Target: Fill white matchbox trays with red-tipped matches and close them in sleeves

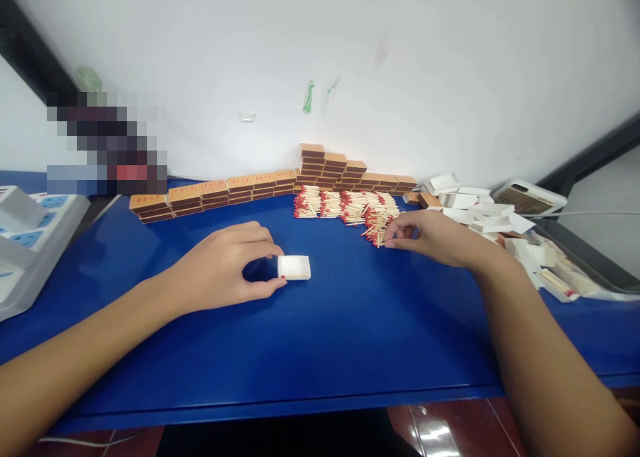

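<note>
A small white matchbox tray (295,266) lies on the blue table, its left end between the thumb and fingers of my left hand (235,264). A red match head shows at the tray's lower left corner. Out to the right, my right hand (415,236) has its thumb and fingers pinched at the near edge of a heap of red-tipped matches (377,210). At its fingertips are a few matches; how many it grips cannot be made out. The heap stretches left in several bunches, heads mostly toward me or to the left.
Rows of orange-brown matchboxes (215,194) line the wall, with a taller stack (313,164) mid-table. White trays (493,217) pile up at the right beside a phone-like device (531,197) and a dark container (590,257). A white-and-blue item (45,237) stands far left. The table's front edge (280,410) is near me.
</note>
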Available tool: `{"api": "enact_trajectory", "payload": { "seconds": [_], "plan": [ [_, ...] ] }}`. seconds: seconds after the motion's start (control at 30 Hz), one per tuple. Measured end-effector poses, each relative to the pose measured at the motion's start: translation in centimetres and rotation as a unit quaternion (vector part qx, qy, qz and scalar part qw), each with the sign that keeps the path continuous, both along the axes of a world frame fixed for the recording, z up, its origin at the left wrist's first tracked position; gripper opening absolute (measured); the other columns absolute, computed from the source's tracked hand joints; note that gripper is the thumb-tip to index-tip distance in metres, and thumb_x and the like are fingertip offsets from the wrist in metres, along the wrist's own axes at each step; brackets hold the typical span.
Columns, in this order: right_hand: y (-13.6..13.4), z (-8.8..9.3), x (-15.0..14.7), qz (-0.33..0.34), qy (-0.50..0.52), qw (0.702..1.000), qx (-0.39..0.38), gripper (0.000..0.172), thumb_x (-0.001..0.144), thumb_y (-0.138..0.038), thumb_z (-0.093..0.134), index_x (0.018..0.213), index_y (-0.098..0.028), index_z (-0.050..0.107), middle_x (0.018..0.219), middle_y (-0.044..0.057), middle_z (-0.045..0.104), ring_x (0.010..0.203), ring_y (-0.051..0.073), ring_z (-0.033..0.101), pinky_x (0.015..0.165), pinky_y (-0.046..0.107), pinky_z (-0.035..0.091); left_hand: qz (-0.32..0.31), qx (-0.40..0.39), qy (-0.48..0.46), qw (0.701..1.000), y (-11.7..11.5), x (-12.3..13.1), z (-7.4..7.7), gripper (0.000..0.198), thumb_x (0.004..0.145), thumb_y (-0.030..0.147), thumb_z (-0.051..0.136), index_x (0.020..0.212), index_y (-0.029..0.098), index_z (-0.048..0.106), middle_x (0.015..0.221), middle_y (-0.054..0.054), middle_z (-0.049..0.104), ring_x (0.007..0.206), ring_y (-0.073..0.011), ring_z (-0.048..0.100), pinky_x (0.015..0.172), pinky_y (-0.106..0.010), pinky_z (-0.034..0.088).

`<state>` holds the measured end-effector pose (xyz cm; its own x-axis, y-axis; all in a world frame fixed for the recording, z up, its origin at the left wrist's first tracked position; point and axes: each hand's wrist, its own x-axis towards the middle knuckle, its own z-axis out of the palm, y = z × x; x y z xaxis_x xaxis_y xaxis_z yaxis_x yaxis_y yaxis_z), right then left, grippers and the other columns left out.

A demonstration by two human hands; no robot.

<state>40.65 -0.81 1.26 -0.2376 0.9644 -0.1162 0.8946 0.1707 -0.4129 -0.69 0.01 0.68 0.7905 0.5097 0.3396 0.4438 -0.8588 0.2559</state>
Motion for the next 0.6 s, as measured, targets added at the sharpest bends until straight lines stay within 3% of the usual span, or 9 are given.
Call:
{"api": "enact_trajectory", "payload": {
  "seconds": [0.3,0.6],
  "plan": [
    [-1.3,0.8,-3.0,0.031,0.041,0.999,0.003,0.032,0.096,-0.055,0.067,0.091,-0.023,0.074,0.089,0.007,0.077,0.076,0.021,0.064,0.068,0.034,0.047,0.006,-0.017,0.007,1.000,0.1,0.1,-0.1,0.025,0.099,0.041,0.074,0.110,0.019,0.081,0.098,-0.006,0.075,0.091,-0.0220,0.067,0.078,-0.035,0.051],
    [-2.2,0.0,-9.2,0.109,0.110,0.987,0.031,0.020,0.101,-0.039,0.065,0.092,-0.022,0.072,0.085,0.003,0.068,0.074,0.017,0.059,0.068,0.031,0.045,-0.002,-0.021,0.011,1.000,-0.1,0.8,-0.5,0.025,0.098,0.041,0.076,0.108,0.019,0.081,0.094,-0.006,0.074,0.088,-0.0215,0.065,0.078,-0.035,0.050]
  ]
}}
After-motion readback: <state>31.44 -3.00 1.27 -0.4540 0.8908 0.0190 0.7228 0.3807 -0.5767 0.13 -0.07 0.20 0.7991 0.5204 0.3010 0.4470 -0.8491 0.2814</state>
